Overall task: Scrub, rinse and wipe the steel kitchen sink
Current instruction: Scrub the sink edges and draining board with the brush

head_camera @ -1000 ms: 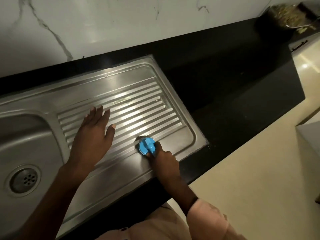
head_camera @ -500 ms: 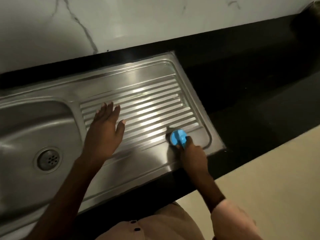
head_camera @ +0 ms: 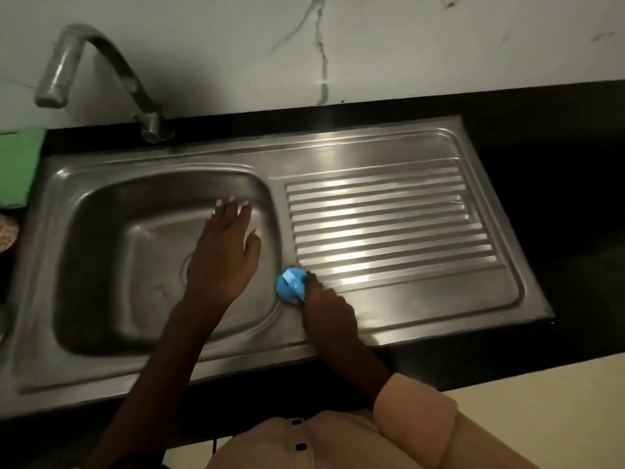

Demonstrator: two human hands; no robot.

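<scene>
Fingers of my right hand (head_camera: pixel 324 313) grip the blue scrubber (head_camera: pixel 291 285) on the sink (head_camera: pixel 236 360) rim, with the ribbed drainboard (head_camera: pixel 389 225) just past them, while my left hand (head_camera: pixel 225 252) spreads flat over the bowl beside it.

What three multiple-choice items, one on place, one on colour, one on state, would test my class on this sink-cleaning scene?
1. Where is the scrubber?
A. on the strip between basin and ribbed drainboard
B. under the tap
C. on the black counter

2. What colour is the scrubber?
A. green
B. blue
C. red

3. How is the left hand?
A. gripping the tap
B. curled into a fist
C. open, fingers straight, over the basin

Answers:
1 A: it sits at the drainboard's near left corner, gripped by the right hand.
2 B: its top is plainly blue.
3 C: its fingers are extended and hold nothing.
</scene>
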